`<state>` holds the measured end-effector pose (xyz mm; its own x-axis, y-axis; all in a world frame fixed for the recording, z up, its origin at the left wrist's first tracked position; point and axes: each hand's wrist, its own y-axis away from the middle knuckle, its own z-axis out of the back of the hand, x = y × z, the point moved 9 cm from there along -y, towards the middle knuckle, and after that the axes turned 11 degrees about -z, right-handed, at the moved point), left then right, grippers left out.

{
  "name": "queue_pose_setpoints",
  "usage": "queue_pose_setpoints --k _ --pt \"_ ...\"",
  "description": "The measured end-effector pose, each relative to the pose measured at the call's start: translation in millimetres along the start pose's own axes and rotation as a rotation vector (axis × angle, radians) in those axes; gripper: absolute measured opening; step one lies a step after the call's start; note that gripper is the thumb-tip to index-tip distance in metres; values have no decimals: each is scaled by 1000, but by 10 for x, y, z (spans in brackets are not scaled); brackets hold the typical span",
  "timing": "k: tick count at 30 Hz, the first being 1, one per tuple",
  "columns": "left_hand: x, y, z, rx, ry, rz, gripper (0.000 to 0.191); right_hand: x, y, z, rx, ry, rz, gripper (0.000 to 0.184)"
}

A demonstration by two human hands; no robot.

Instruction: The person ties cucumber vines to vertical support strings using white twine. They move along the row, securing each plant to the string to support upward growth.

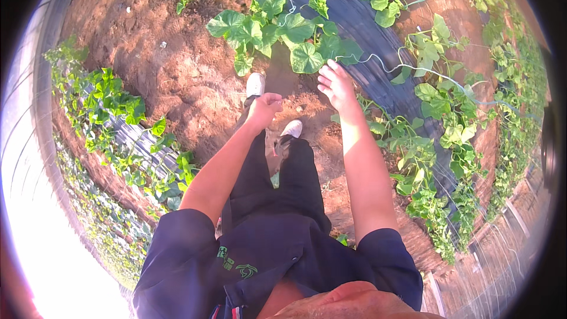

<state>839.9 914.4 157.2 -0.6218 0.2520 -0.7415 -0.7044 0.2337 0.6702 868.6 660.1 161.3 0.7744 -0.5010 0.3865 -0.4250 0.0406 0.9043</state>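
My left hand [266,110] is over the soil near my shoe, its fingers curled; whether something small is between them cannot be told. My right hand [336,83] is raised beside the broad leaves of a cucumber-like vine plant [306,58], palm partly turned up and fingers loosely bent. A pale twine [385,69] runs from near my right fingertips across to the plants on the right; whether the hand touches it is not clear. Another thin twine [290,2] hangs down onto the leaves of the same plant.
Black plastic mulch film [376,42] covers the bed with rows of vines on it. Bare reddish soil [177,66] lies underfoot around my white shoes [255,84]. More vines [128,106] grow in a row on the left. Strings [491,243] stretch at the lower right.
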Motion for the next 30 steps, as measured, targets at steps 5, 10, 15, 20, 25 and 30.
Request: queue_pose_setpoints --k 5,10,15,20,25,30 --pt "408 -987 -403 161 56 -77 30 99 -1278 128 -34 -171 0 64" --pt "174 -1813 -611 266 -283 -287 32 274 -2571 272 -130 -261 -7 74" --pt "-175 -2117 -802 445 -686 -693 34 288 -3554 468 -201 -354 -22 88" --pt "-142 -1830 -1062 701 -975 -925 32 359 -4053 579 -124 -306 66 91" --pt "-10 -1986 -1007 730 -1241 -886 31 208 -3944 851 -135 -212 186 61" --pt "-246 -2368 -1025 526 -1202 -875 33 -178 -3087 1034 -104 -201 305 39"
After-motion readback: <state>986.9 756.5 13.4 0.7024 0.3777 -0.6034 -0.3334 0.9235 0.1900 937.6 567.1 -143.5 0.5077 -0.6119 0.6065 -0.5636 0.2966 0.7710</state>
